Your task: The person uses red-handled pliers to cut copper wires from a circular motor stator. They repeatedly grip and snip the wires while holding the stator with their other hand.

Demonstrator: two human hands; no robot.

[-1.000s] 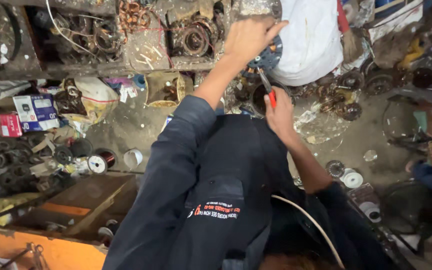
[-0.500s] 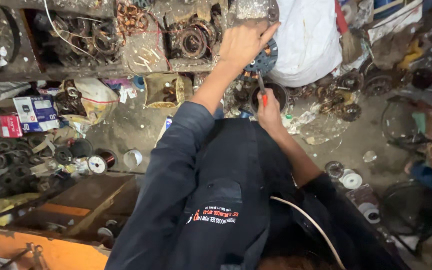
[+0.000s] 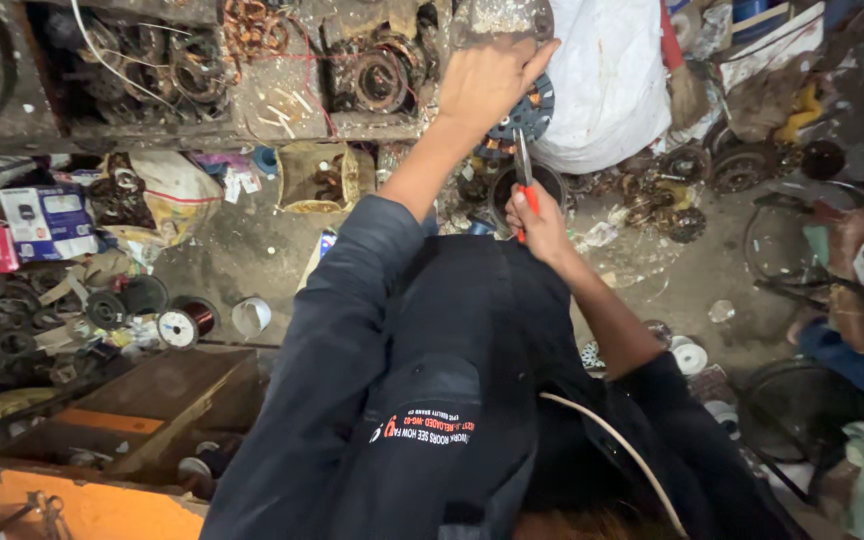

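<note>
The left hand [image 3: 487,80] is closed over the top of a round dark motor part [image 3: 530,112], a disc with pale dots round its face, holding it up in the far middle of the scene just in front of a white sack [image 3: 602,80]. The right hand [image 3: 544,225] is clamped on the red handles of a pair of pliers [image 3: 522,175]. By my reading the work is mid-way: the pliers' tip sits at the lower edge of the disc, but whether it grips anything there is too small to tell, and nothing looks pulled free yet. The pliers' long axis runs near to far, almost upright in view, nose pointing far toward the disc, handles toward the person. A dark round pot [image 3: 512,190] sits just below.
</note>
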